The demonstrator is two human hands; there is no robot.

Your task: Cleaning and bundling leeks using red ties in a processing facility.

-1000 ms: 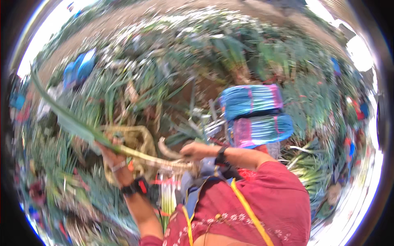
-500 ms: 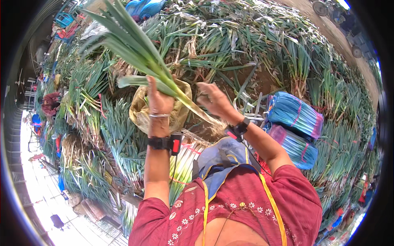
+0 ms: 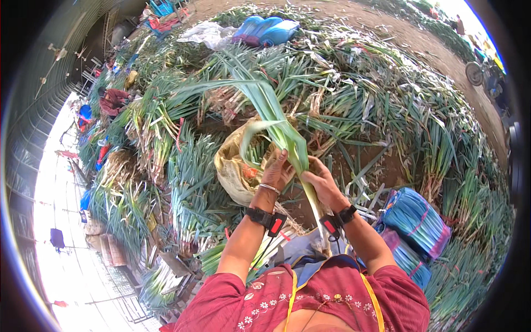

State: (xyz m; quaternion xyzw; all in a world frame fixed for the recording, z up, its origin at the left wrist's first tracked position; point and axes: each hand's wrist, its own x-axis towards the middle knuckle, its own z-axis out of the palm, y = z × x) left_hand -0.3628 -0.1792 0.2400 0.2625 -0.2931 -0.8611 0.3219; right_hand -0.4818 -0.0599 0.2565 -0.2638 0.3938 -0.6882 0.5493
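Note:
A long leek (image 3: 276, 108) with broad green leaves and a pale stem stands between my two hands, its leaves pointing away from me. My right hand (image 3: 326, 185) is closed round the stem just below where the leaves fan out. Beside it my left hand (image 3: 277, 171) is closed at the leaf base, thumb up, with one leaf bent over to the left above it. The fingertips there are partly hidden. The lower stem runs down toward my lap, and its root end is hard to make out. Just left of my left hand sits an open yellowish sack (image 3: 228, 174) with green scraps and something orange inside.
Bundled leeks (image 3: 193, 177) lie in rows all around. Blue-wrapped leek packs (image 3: 415, 216) are at my right, and blue bags (image 3: 265, 32) lie at the far side beside clear plastic sheeting (image 3: 207, 34). Another person (image 3: 113, 101) in dark red crouches at the far left.
My right hand has come in from the open onto the leek's stem. The leek has turned more upright, its root end drawn toward me, and a leaf is now bent. The view has shifted.

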